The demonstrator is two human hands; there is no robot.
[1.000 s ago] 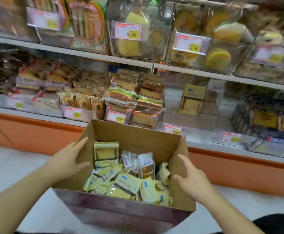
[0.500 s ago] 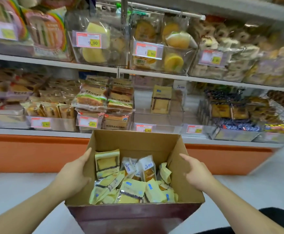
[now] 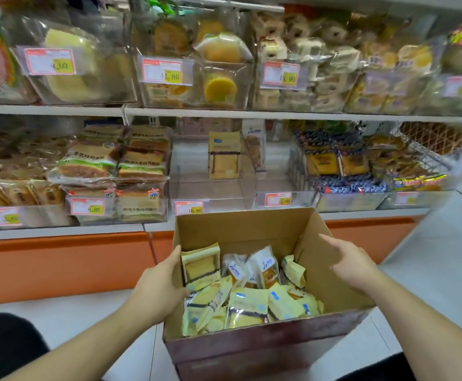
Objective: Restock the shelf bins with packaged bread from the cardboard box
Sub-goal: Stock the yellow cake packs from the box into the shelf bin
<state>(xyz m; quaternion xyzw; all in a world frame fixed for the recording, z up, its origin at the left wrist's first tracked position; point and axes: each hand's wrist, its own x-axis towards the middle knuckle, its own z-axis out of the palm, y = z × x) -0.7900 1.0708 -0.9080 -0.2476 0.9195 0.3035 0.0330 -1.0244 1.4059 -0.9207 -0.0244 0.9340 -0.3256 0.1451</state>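
An open cardboard box (image 3: 240, 224) stands on the floor against the lower shelf, filled with several yellow and white bread packs (image 3: 247, 303). My left hand (image 3: 157, 291) grips the box's left wall, thumb hooked over the rim beside an upright yellow pack (image 3: 201, 266). With straight fingers, my right hand (image 3: 352, 264) lies on the box's right wall. Directly above the box is a clear shelf bin (image 3: 213, 189) holding a single yellow bread pack (image 3: 224, 155). The bin beside it holds a white pack (image 3: 256, 144).
Left of that bin are stacked sandwich-bread packs (image 3: 114, 163); on its right are bins of dark-wrapped cakes (image 3: 339, 166). The upper shelf (image 3: 224, 112) carries clear bins of round cakes with price tags. An orange plinth (image 3: 59, 259) runs under the shelf. White floor lies on both sides.
The box and both hands have shifted right along the shelf and now sit under the nearly empty bin. My left thumb has hooked over the left wall.
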